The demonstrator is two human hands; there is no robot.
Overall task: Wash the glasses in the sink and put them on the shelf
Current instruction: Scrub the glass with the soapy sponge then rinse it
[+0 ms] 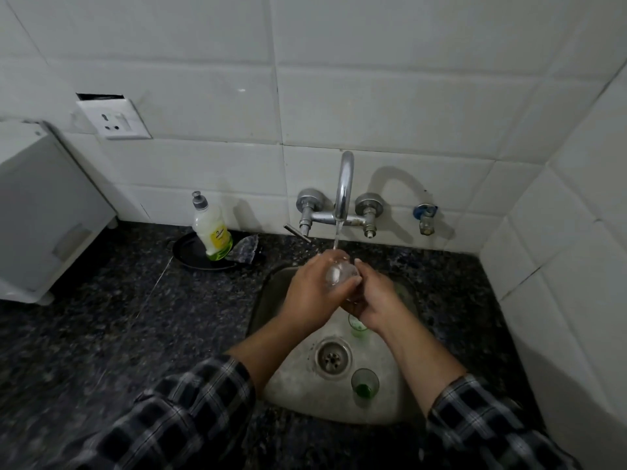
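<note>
A clear glass [337, 274] is held under the running stream from the tap [343, 188], above the steel sink [271, 391]. My left hand [310, 293] grips it from the left, fingers wrapped round its side. My right hand [375, 301] holds it from the right and below. Two more small glasses stand in the basin: one with a green tint [358, 329] partly hidden under my right wrist, and one with green liquid at its bottom [365, 383] near the drain [333, 357].
A dish soap bottle [212, 228] stands in a dark shallow pan [190, 254] on the black granite counter [118, 317] left of the tap. A white appliance [40, 212] sits far left. Tiled walls close in behind and on the right. A second small valve [425, 217] is on the wall.
</note>
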